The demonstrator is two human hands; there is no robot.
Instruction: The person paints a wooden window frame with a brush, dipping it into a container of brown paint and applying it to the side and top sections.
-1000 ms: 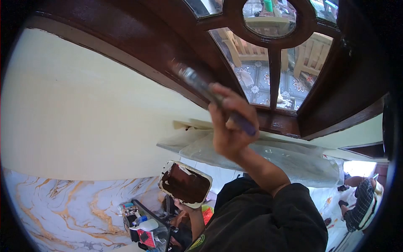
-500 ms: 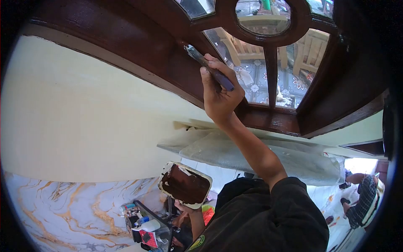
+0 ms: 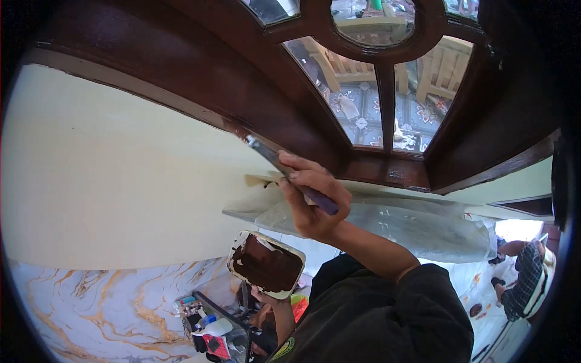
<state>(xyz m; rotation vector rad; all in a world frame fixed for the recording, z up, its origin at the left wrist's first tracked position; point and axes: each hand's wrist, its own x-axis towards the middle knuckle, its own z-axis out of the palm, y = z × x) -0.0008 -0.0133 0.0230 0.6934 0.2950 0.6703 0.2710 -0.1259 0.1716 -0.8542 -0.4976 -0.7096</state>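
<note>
My right hand (image 3: 318, 196) is closed around the handle of a paintbrush (image 3: 290, 172), which points up and left. The brush's tip touches, or almost touches, the lower edge of the dark brown window frame (image 3: 254, 91), where it borders the cream wall (image 3: 121, 169). Lower down, my left hand (image 3: 271, 296) grips a pale rectangular container (image 3: 295, 251) by its near side; most of its fingers are hidden beneath it. Dark brown paint (image 3: 266, 266) covers the inside of the container, and smears mark its rim.
Translucent plastic sheeting (image 3: 399, 227) covers something below the window. Bottles and small items crowd a dark-edged stand (image 3: 215, 320) at lower left, beside marbled wall panels (image 3: 109, 302). Another person (image 3: 526, 278) is at far right. Wooden furniture (image 3: 445, 69) shows through the glass.
My right hand has moved down with the paintbrush, from the face of the brown frame to its edge by the wall. My left hand and the container stay almost in place.
</note>
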